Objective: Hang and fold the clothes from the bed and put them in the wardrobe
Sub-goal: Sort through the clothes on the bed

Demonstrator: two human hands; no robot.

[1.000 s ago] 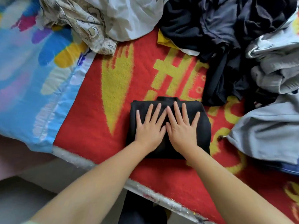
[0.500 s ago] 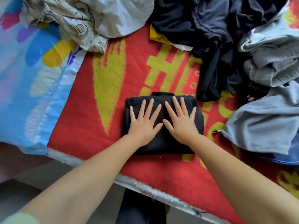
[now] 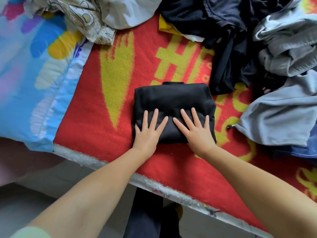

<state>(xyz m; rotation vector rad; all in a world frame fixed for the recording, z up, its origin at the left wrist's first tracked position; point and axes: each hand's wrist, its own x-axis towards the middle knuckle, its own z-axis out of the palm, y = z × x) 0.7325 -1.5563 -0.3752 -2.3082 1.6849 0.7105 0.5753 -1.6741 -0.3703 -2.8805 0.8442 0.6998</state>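
Observation:
A black garment [image 3: 173, 98], folded into a compact rectangle, lies on the red and yellow blanket [image 3: 96, 117] near the bed's front edge. My left hand [image 3: 148, 131] presses flat on its near left part with fingers spread. On the near right part my right hand [image 3: 197, 131] lies flat too, fingers straight. Unfolded clothes sit behind: a dark pile [image 3: 223, 31] at the top centre-right, grey garments [image 3: 283, 48] at the right, and a pale grey-blue piece [image 3: 277, 117] beside the folded one.
A patterned cream cloth [image 3: 82, 16] and a white cloth [image 3: 130, 12] lie at the top left. A blue flowered quilt [image 3: 29, 74] covers the left of the bed. The bed's edge [image 3: 154, 184] runs diagonally below my arms, with grey floor under it.
Both hands have slid from the middle of the folded black garment toward its near edge and moved slightly apart. The garment stays in place.

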